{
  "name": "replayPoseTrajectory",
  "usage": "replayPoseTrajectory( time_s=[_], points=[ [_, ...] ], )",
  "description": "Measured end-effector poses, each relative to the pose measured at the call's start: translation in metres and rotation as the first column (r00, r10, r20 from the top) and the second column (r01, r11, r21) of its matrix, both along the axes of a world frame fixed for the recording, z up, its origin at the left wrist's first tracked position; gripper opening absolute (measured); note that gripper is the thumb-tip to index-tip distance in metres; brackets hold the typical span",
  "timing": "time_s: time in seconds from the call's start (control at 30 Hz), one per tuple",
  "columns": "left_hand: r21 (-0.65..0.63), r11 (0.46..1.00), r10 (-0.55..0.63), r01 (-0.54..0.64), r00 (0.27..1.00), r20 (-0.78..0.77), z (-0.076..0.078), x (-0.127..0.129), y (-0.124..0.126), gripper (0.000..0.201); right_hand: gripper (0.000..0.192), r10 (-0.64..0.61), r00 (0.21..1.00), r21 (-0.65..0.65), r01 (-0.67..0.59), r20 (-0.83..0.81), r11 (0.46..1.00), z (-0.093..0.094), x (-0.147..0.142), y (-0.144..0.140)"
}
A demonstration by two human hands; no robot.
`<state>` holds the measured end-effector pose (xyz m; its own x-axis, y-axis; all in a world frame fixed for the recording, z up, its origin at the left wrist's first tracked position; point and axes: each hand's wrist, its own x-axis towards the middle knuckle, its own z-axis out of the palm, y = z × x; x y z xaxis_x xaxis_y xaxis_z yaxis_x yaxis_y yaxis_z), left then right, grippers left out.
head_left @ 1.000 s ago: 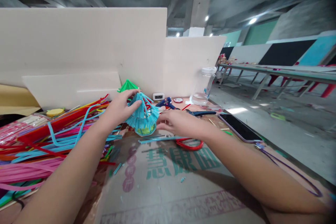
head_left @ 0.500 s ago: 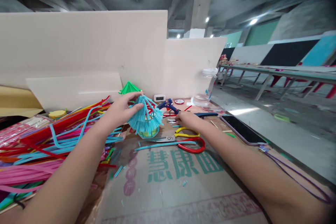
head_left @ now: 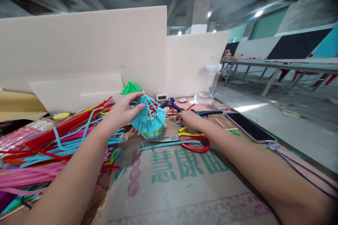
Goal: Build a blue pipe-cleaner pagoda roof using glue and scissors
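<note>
My left hand (head_left: 121,111) grips the top of a small umbrella-shaped craft of blue straws (head_left: 148,117), which stands on the cardboard sheet (head_left: 185,182) over a green-lined base. My right hand (head_left: 188,119) reaches past it to small blue straw pieces on the table, beside a blue glue gun (head_left: 169,104); its fingertips are pinched, but I cannot see what they hold. Red-handled scissors (head_left: 188,143) and yellow-handled pliers (head_left: 188,134) lie just in front of the right hand.
A heap of coloured straws (head_left: 39,147) fills the left side. A green paper umbrella (head_left: 130,88), a small white clock (head_left: 161,96) and a clear jar (head_left: 208,85) stand by the white partition boards (head_left: 87,49). A phone (head_left: 249,127) with a purple cord lies right.
My right hand moved away from the blue craft, farther back and right toward the glue gun. The scissors and pliers it covered now show. My left hand kept its hold.
</note>
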<state>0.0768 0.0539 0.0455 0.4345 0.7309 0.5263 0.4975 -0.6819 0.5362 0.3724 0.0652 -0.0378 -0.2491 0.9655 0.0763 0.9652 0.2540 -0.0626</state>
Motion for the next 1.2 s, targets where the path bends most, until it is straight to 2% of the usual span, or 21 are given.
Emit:
replayPoseTrajectory(
  time_s=[0.13,0.23,0.33,0.43,0.47,0.57,0.63,0.7,0.8,0.93,1.07,1.2],
  points=[
    [0.020,1.000,0.000,0.001,1.000,-0.015,0.000,0.000,-0.001,0.053,0.016,-0.020,0.998,0.011,0.020,-0.053,1.000,-0.002,-0.005,-0.004],
    [0.018,1.000,-0.003,0.003,1.000,-0.019,0.001,0.000,-0.001,0.052,0.024,-0.055,0.991,0.108,0.068,-0.120,0.992,0.000,-0.005,-0.007],
    [0.021,1.000,-0.006,0.006,1.000,-0.018,0.001,0.000,0.000,0.052,0.033,-0.115,0.971,0.229,0.163,-0.210,0.960,0.013,-0.003,-0.009],
    [0.056,0.998,-0.001,0.002,1.000,-0.012,-0.001,0.001,0.001,0.049,0.037,-0.140,0.944,0.318,0.237,-0.299,0.918,0.035,-0.005,-0.015],
    [0.074,0.997,0.008,-0.008,1.000,-0.008,-0.002,0.002,0.001,0.049,0.038,-0.115,0.935,0.348,0.237,-0.336,0.907,0.043,-0.009,-0.018],
    [0.111,0.993,0.026,-0.028,1.000,0.017,-0.003,0.005,0.000,0.048,0.032,0.099,0.877,0.482,0.161,-0.470,0.861,0.059,-0.024,-0.033],
    [0.107,0.994,0.009,-0.013,0.999,0.040,-0.003,0.009,-0.002,0.044,0.033,0.238,0.866,0.576,0.069,-0.439,0.814,0.063,-0.036,-0.043],
    [0.098,0.995,-0.023,0.016,0.998,0.062,-0.002,0.015,-0.006,0.040,0.035,0.335,0.885,0.654,-0.047,-0.323,0.755,0.063,-0.046,-0.053],
    [0.088,0.994,-0.069,0.062,0.995,0.077,-0.001,0.024,-0.013,0.034,0.037,0.363,0.922,0.711,-0.165,-0.135,0.684,0.063,-0.055,-0.063],
    [0.057,0.993,-0.110,0.104,0.989,0.101,0.000,0.032,-0.020,0.030,0.034,0.310,0.948,0.742,-0.154,-0.075,0.652,0.063,-0.055,-0.065],
    [0.068,0.993,-0.102,0.093,0.984,0.146,0.003,0.032,-0.026,0.029,0.030,0.297,0.951,0.776,-0.126,-0.082,0.618,0.064,-0.054,-0.065],
    [0.076,0.994,-0.097,0.083,0.974,0.203,0.008,0.031,-0.032,0.031,0.033,0.307,0.951,0.802,-0.149,-0.045,0.578,0.068,-0.058,-0.072]
  ],
)
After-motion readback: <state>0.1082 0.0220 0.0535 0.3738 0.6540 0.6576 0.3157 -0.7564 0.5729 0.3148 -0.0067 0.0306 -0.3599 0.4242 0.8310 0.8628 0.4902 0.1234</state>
